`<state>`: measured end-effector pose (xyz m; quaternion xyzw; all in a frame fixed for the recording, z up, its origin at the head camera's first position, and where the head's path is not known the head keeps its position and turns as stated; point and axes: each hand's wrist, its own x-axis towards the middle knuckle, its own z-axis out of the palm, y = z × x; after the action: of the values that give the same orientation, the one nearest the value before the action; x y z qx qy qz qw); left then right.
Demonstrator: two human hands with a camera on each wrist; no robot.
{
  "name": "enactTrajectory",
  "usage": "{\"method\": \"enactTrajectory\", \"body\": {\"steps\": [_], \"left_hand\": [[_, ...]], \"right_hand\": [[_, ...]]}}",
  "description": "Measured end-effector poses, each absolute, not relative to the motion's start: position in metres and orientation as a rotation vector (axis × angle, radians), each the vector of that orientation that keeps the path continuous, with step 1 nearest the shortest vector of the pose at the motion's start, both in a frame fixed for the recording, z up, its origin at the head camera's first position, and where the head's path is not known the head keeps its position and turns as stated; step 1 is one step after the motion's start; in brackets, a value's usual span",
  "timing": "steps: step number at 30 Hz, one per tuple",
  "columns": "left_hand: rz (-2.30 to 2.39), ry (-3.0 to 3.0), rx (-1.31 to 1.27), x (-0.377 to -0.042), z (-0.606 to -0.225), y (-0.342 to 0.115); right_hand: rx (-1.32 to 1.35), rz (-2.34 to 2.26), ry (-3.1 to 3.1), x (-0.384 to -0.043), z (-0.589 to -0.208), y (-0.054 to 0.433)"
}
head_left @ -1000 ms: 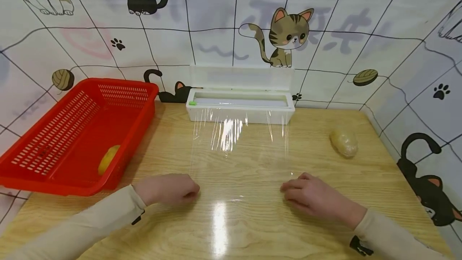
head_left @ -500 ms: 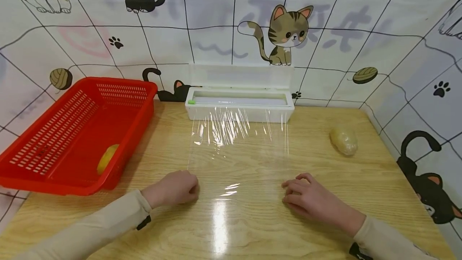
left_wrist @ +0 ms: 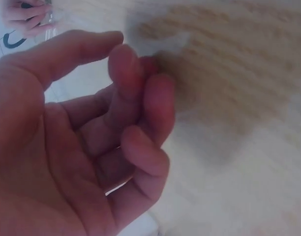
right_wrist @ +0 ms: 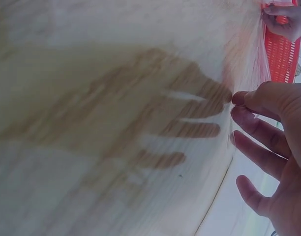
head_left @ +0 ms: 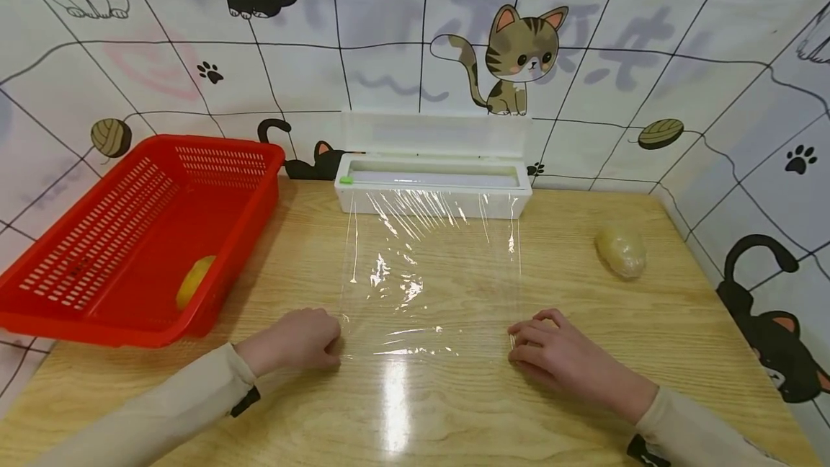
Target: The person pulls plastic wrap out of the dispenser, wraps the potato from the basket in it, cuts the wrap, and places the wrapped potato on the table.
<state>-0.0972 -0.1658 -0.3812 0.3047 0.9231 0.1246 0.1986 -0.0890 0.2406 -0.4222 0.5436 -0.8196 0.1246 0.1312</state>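
Observation:
A clear sheet of cling film (head_left: 428, 287) runs from the long white dispenser box (head_left: 434, 200) toward me, low over the wooden table. At its near left corner is my left hand (head_left: 295, 341), fingers curled and thumb brought close to the index finger. My right hand (head_left: 564, 352) pinches the near right edge between thumb and index finger, its other fingers loosely bent, as the right wrist view shows. The film held by my left fingers is hard to see in the left wrist view.
A red plastic basket (head_left: 246, 229) stands at the left with a yellow, rounded item (head_left: 194, 282) inside. Toward the right lies a pale yellow, film-wrapped lump (head_left: 621, 251). Behind the table (head_left: 454, 409) hangs a cat-patterned wall covering (head_left: 382, 13). The dispenser's lid (head_left: 434, 135) stands raised.
My left hand has shifted a little to the left. The film's near part now shows more glints and wrinkles; the right hand has stayed nearly still.

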Motion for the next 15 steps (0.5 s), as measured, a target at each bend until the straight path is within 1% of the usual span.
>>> {"method": "enactTrajectory", "body": {"steps": [6,11,15], "left_hand": [[0.355,2.640,0.792,-0.105,-0.361,-0.179],[0.323,2.691,0.682,-0.118,-0.325,-0.192],[0.325,2.769,0.551,-0.132,-0.295,-0.219]], "right_hand": [[1.518,0.362,-2.418,-0.095,-0.421,0.238],[1.479,0.383,-2.447,-0.099,-0.418,0.237],[1.453,0.403,-2.432,-0.100,-0.416,0.239]]}}
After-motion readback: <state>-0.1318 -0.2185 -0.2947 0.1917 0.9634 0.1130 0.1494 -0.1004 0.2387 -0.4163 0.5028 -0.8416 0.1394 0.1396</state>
